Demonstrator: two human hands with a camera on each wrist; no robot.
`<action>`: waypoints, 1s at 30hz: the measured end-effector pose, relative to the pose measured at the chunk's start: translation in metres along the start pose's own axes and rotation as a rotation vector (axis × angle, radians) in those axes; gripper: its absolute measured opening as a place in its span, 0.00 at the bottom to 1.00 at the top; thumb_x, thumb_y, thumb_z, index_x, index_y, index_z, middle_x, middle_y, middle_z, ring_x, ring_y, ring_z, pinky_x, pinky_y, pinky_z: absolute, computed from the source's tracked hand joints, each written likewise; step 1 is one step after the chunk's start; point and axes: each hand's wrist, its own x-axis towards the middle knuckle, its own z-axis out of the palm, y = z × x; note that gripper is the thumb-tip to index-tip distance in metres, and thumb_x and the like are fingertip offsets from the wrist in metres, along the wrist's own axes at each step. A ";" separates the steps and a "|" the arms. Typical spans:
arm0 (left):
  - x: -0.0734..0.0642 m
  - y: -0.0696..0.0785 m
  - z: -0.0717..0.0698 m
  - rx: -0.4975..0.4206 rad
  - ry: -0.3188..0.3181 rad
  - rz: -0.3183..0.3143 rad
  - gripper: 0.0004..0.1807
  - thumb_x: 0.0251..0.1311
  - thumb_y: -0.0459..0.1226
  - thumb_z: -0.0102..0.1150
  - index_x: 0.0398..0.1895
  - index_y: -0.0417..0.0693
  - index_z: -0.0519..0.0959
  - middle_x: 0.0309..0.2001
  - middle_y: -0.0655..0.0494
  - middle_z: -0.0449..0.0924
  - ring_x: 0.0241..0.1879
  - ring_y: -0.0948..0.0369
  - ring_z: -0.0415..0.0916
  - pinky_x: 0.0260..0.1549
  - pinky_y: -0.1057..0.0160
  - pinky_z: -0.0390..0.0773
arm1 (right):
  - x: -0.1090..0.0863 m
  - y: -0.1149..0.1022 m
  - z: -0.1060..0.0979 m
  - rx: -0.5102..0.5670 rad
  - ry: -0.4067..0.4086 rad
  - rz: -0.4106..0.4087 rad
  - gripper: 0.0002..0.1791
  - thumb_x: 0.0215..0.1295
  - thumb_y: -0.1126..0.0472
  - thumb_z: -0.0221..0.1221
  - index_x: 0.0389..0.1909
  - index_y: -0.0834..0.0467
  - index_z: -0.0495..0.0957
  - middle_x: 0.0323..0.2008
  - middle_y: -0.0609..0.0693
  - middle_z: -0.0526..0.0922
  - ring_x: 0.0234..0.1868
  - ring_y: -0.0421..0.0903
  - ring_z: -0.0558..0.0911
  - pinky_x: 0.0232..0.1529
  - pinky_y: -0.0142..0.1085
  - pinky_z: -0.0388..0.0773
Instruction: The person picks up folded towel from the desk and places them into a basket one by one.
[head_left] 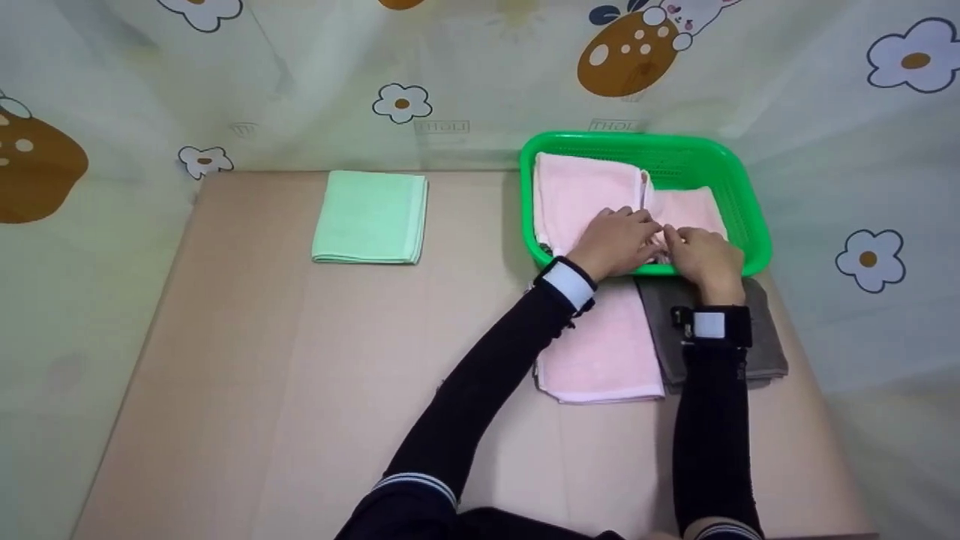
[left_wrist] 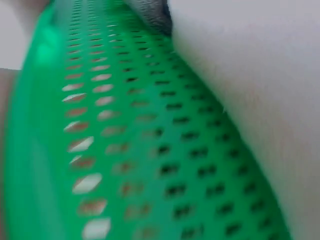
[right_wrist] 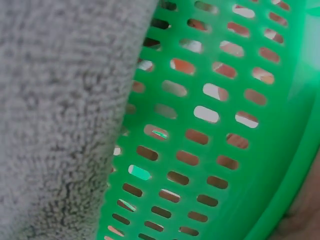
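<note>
In the head view both hands work inside the green basket (head_left: 739,187), at its near side. My left hand (head_left: 619,240) bends its fingers over the right edge of a folded pink towel (head_left: 581,187). Beside it, my right hand (head_left: 705,259) curls at a second pink towel (head_left: 686,210), its thumb close to the left fingers. The fingertips grip the pink cloth between the hands, partly hidden. Grey towelling (right_wrist: 55,120) lies against the basket wall in the right wrist view. The left wrist view shows mostly the perforated basket wall (left_wrist: 40,150).
Just in front of the basket lie a folded pink towel (head_left: 600,352) and a dark grey towel (head_left: 765,330), partly under the right forearm. A folded mint-green towel (head_left: 371,217) sits at the table's back left. A patterned curtain (head_left: 480,67) hangs behind the table (head_left: 300,375).
</note>
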 end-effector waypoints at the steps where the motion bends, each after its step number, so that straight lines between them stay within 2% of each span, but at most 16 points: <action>1: -0.005 -0.002 -0.003 -0.007 0.008 0.012 0.26 0.80 0.55 0.41 0.73 0.61 0.73 0.71 0.61 0.73 0.70 0.60 0.69 0.67 0.58 0.69 | 0.000 0.000 0.000 0.006 0.015 -0.002 0.43 0.80 0.33 0.30 0.68 0.62 0.74 0.64 0.72 0.76 0.64 0.73 0.74 0.57 0.70 0.70; 4: -0.021 -0.010 -0.012 -0.028 0.028 0.029 0.26 0.80 0.55 0.44 0.75 0.61 0.71 0.71 0.60 0.73 0.71 0.59 0.69 0.69 0.57 0.68 | -0.001 -0.001 -0.001 0.030 0.089 -0.022 0.38 0.80 0.36 0.37 0.65 0.62 0.77 0.61 0.70 0.79 0.61 0.72 0.76 0.55 0.69 0.71; 8: -0.042 -0.029 -0.029 -0.080 0.064 0.001 0.27 0.79 0.54 0.46 0.76 0.61 0.69 0.73 0.59 0.72 0.73 0.58 0.66 0.73 0.55 0.64 | -0.002 -0.009 -0.001 0.063 0.226 -0.073 0.29 0.79 0.42 0.46 0.57 0.62 0.81 0.53 0.67 0.85 0.53 0.69 0.82 0.48 0.65 0.75; 11: -0.063 -0.053 -0.042 -0.141 0.119 -0.036 0.27 0.79 0.52 0.47 0.76 0.59 0.69 0.73 0.58 0.72 0.74 0.57 0.65 0.75 0.53 0.61 | -0.001 -0.020 0.005 0.100 0.337 -0.119 0.24 0.78 0.46 0.50 0.48 0.63 0.83 0.42 0.65 0.86 0.42 0.65 0.83 0.39 0.59 0.75; 14: -0.089 -0.086 -0.050 -0.201 0.209 -0.108 0.27 0.78 0.50 0.51 0.75 0.56 0.70 0.72 0.55 0.73 0.74 0.54 0.65 0.76 0.50 0.60 | 0.002 -0.032 0.015 0.145 0.452 -0.170 0.20 0.77 0.49 0.52 0.37 0.62 0.81 0.30 0.61 0.82 0.32 0.61 0.80 0.32 0.53 0.70; 17: -0.121 -0.130 -0.048 -0.239 0.319 -0.211 0.26 0.76 0.48 0.54 0.74 0.54 0.71 0.72 0.51 0.74 0.73 0.50 0.66 0.75 0.46 0.60 | 0.004 -0.040 0.023 0.157 0.515 -0.213 0.23 0.77 0.48 0.52 0.28 0.61 0.79 0.24 0.59 0.80 0.27 0.60 0.78 0.30 0.51 0.67; 19: -0.147 -0.163 -0.043 -0.245 0.386 -0.302 0.26 0.75 0.47 0.56 0.73 0.53 0.72 0.71 0.49 0.74 0.72 0.48 0.68 0.74 0.44 0.62 | 0.004 -0.043 0.027 0.159 0.528 -0.232 0.26 0.77 0.48 0.52 0.24 0.61 0.80 0.22 0.59 0.81 0.27 0.61 0.78 0.31 0.53 0.68; 22: -0.191 -0.212 -0.032 -0.212 0.457 -0.484 0.26 0.73 0.45 0.58 0.72 0.51 0.73 0.68 0.46 0.76 0.69 0.44 0.70 0.68 0.40 0.66 | 0.004 -0.045 0.030 0.167 0.525 -0.253 0.29 0.77 0.48 0.51 0.20 0.62 0.84 0.20 0.60 0.83 0.27 0.63 0.80 0.33 0.55 0.70; 24: -0.221 -0.241 -0.026 -0.206 0.457 -0.621 0.27 0.73 0.45 0.59 0.72 0.50 0.72 0.69 0.43 0.75 0.68 0.41 0.70 0.67 0.38 0.67 | 0.004 -0.044 0.031 0.177 0.527 -0.277 0.31 0.77 0.49 0.51 0.17 0.62 0.85 0.18 0.60 0.82 0.27 0.63 0.81 0.33 0.55 0.70; 26: -0.246 -0.266 -0.022 -0.221 0.427 -0.735 0.29 0.74 0.45 0.58 0.74 0.49 0.70 0.71 0.40 0.72 0.69 0.38 0.68 0.67 0.35 0.65 | 0.004 -0.043 0.031 0.184 0.527 -0.313 0.33 0.77 0.50 0.51 0.12 0.62 0.83 0.15 0.59 0.80 0.25 0.63 0.80 0.32 0.53 0.69; 28: -0.264 -0.284 -0.018 -0.272 0.391 -0.814 0.31 0.74 0.45 0.58 0.76 0.47 0.67 0.73 0.38 0.67 0.70 0.35 0.65 0.68 0.33 0.62 | 0.004 -0.041 0.032 0.185 0.520 -0.370 0.34 0.76 0.52 0.53 0.07 0.61 0.78 0.11 0.57 0.76 0.21 0.62 0.77 0.29 0.51 0.67; 30: -0.277 -0.297 -0.015 -0.338 0.348 -0.854 0.33 0.74 0.45 0.57 0.78 0.45 0.64 0.76 0.35 0.62 0.72 0.34 0.62 0.68 0.32 0.61 | 0.004 -0.040 0.033 0.182 0.516 -0.440 0.33 0.74 0.54 0.55 0.04 0.59 0.75 0.09 0.55 0.74 0.19 0.60 0.76 0.27 0.49 0.66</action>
